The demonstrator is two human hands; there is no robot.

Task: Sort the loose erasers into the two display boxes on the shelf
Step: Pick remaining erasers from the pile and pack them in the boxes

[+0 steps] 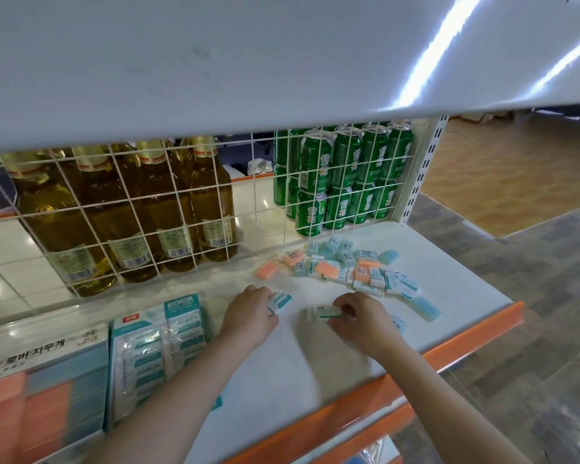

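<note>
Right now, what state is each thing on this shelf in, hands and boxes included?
Left hand: holds a white-and-teal eraser.
Right hand: pinches another white-and-teal eraser.
Loose eraser pile: scattered, unsorted.
White-and-teal box: open, partly filled.
Orange-and-blue box: open, rows filled.
Bottles: upright behind the wire grid.
Cans: stacked.

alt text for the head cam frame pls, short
Two bare hands work on a white shelf: the left hand and the right hand each hold a small white-and-teal eraser. A loose pile of erasers lies behind them, and two display boxes stand at left, with bottles and green cans behind a wire grid.
</note>
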